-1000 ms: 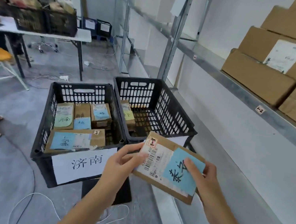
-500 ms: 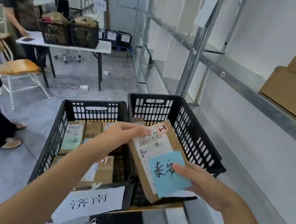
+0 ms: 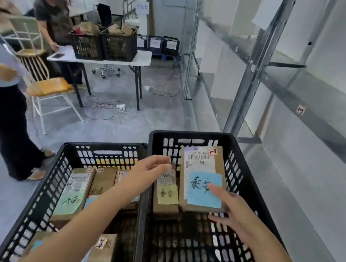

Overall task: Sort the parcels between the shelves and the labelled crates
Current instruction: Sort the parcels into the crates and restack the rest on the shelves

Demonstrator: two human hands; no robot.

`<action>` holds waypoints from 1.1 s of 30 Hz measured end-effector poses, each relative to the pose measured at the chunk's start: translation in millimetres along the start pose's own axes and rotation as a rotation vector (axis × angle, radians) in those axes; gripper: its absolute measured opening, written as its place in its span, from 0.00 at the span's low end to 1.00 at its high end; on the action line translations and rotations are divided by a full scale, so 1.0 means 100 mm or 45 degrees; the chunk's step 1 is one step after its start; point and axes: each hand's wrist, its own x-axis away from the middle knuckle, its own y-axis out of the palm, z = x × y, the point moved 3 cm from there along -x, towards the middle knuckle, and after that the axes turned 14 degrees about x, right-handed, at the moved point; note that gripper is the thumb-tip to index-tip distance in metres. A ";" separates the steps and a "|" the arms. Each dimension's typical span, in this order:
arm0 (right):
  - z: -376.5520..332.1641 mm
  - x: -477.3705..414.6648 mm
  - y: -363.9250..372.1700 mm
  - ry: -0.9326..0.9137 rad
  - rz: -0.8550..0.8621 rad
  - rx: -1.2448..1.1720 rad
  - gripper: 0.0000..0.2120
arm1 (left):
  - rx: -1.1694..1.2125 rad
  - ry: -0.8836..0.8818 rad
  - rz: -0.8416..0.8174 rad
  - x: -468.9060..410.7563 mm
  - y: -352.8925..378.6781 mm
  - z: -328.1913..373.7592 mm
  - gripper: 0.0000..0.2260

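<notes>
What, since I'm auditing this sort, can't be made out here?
Head view only.
- Left crate: several parcels hidden by the left arm.
- Blue-note parcel: shipping print too small, blurred.
- Right hand: grip or mere touch on that parcel unclear; thumb covers part of the note.
- Table crates: contents blurred, distant.
</notes>
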 end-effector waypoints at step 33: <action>1.22 -2.27 -0.05 0.320 -0.042 -0.128 0.22 | 0.000 -0.259 0.272 -1.07 0.44 -0.93 0.15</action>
